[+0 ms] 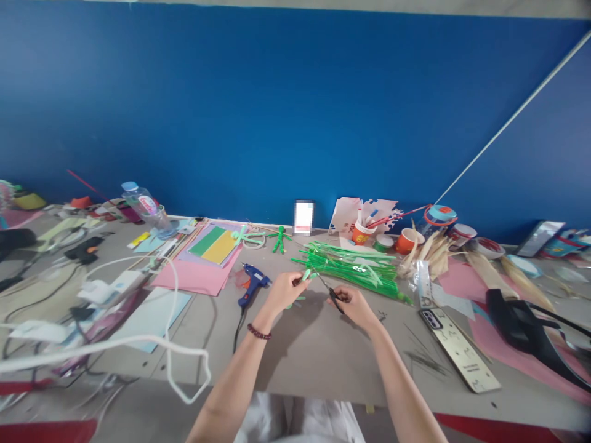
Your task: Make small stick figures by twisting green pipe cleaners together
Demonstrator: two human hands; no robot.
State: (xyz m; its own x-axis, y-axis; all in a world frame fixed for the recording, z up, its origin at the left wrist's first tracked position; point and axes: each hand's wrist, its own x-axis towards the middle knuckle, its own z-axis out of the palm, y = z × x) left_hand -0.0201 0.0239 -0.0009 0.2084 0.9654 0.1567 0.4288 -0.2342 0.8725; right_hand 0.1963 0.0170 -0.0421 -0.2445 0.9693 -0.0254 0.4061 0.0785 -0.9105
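My left hand [284, 291] pinches a small pale-green piece [306, 274] over the middle of the table; its exact kind is too small to tell. My right hand [354, 304] grips scissors [337, 300] by their black handles, the blades pointing up and left toward that piece. I cannot tell whether the blades touch it. Just beyond both hands lies a bundle of green pipe cleaners [360, 269], partly in clear plastic. A green pipe-cleaner figure [279, 239] and a paler green one [244, 235] lie farther back.
A blue glue gun [253, 284] lies left of my left hand, near pink paper [198, 275]. A bottle [145, 206], power strips and a loose white cable [173, 344] crowd the left. Rightward are a phone [459, 351], black headgear [521, 332] and cups [409, 240].
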